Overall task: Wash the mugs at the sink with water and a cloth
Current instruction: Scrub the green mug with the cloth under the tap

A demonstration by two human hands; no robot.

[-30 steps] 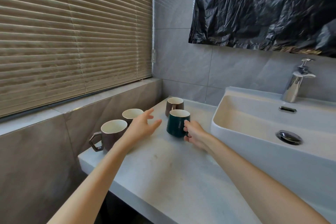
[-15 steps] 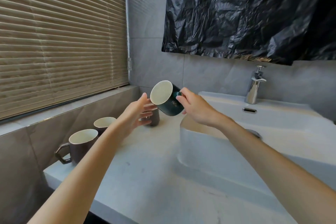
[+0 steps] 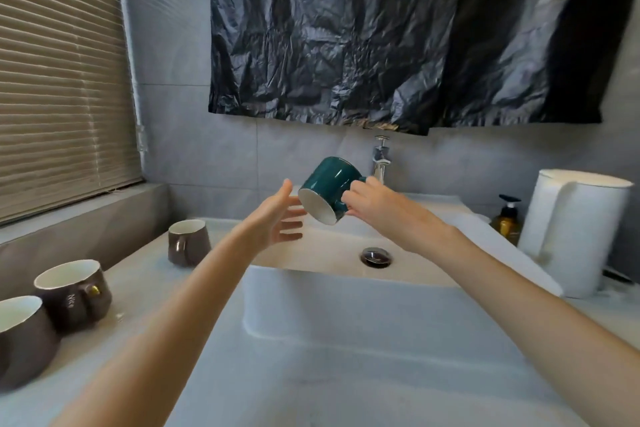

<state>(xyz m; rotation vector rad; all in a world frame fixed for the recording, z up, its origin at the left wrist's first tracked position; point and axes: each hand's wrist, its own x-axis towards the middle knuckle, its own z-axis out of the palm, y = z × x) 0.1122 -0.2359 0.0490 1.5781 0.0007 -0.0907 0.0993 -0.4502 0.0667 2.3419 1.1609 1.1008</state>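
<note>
On the left of the grey surface (image 3: 138, 272) we see three mugs standing upright: the nearest brown mug (image 3: 24, 340), the middle brown mug (image 3: 74, 291) just beside it, and the far brown mug (image 3: 189, 242) apart, near the sink's corner. Our left grip (image 3: 277, 218) is wide, fingers spread, at the rim of the teal mug (image 3: 329, 184); we cannot tell if it touches. That mug hangs tilted, mouth down, over the white sink (image 3: 329, 308), before the faucet (image 3: 381, 158). Our right grip (image 3: 375, 206) holds its handle. Further right stand a soap bottle (image 3: 507, 220) and a white kettle (image 3: 575, 236).
</note>
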